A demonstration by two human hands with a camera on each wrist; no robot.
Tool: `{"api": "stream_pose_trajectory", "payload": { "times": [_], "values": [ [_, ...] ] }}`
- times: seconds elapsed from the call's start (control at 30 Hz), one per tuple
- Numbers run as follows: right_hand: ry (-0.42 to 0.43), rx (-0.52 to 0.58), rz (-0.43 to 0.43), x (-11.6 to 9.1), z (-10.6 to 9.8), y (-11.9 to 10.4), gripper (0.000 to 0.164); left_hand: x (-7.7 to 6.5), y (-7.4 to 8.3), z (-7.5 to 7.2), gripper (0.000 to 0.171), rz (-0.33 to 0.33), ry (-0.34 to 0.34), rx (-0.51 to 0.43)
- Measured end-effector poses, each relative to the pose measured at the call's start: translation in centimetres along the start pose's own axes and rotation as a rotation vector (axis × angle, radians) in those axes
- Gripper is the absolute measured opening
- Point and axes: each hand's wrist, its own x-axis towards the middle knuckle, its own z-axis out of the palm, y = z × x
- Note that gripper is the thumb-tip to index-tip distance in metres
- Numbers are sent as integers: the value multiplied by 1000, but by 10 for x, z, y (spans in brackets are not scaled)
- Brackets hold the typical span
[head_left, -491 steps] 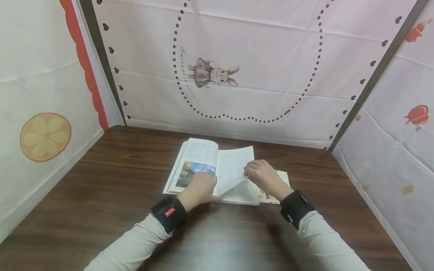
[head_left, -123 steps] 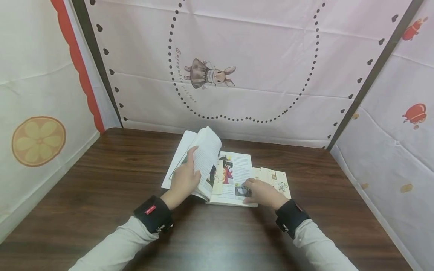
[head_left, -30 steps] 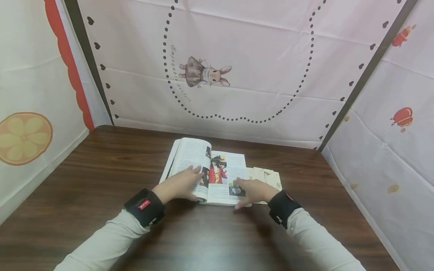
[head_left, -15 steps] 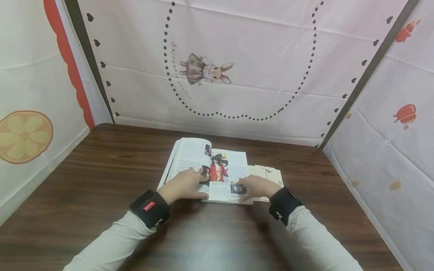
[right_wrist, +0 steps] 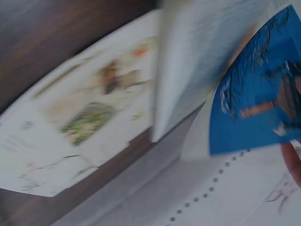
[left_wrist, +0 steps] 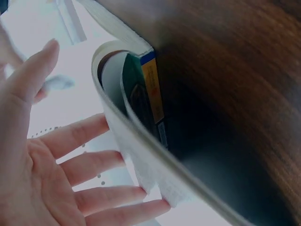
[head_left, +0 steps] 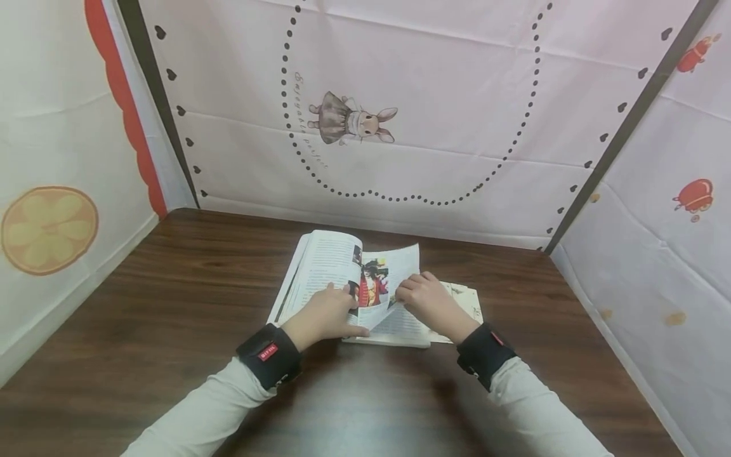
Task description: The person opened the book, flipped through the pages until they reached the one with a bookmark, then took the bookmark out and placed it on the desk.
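Observation:
A thick book (head_left: 331, 257) lies spread on the table in the head view, printed text on its left side. My left hand (head_left: 325, 314) rests on the left pages near the fold, its thumb toward the gutter. Straight fingers (left_wrist: 94, 165) touch the pages in the left wrist view. On the other side, my right hand (head_left: 431, 301) pinches the outer part of the right page (head_left: 407, 259), which shows a red-coated figure and is partly raised. The right wrist view shows a blue picture (right_wrist: 254, 103) on the raised page's underside; only part of the hand appears there.
Cream illustrated cards (head_left: 468, 301) lie fanned at the book's right edge, partly hidden by it and my right hand. The dark wooden table (head_left: 200, 285) extends around them. Patterned cloth walls (head_left: 457, 127) stand behind and at both sides.
Half a second ago the right page lay flat under my right hand; now that hand pinches and lifts it. Around four seconds ago my left hand was against pages standing up at the left.

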Motion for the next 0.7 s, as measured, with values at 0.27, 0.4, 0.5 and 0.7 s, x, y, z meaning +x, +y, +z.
{"api": "stream_pose_trajectory", "payload": {
  "times": [0.27, 0.4, 0.5, 0.7],
  "values": [
    [260, -52, -88, 16, -13, -14, 21, 4, 16, 9, 77, -173, 6, 39],
    [314, -33, -78, 22, -12, -19, 23, 6, 23, 13, 62, -210, 42, 97],
    [330, 37, -9, 23, -11, -20, 30, 6, 24, 14, 42, -205, 89, 100],
    [102, 231, 266, 6, -4, -10, 50, -1, 5, 10, 37, -212, 268, -140]
  ]
}}
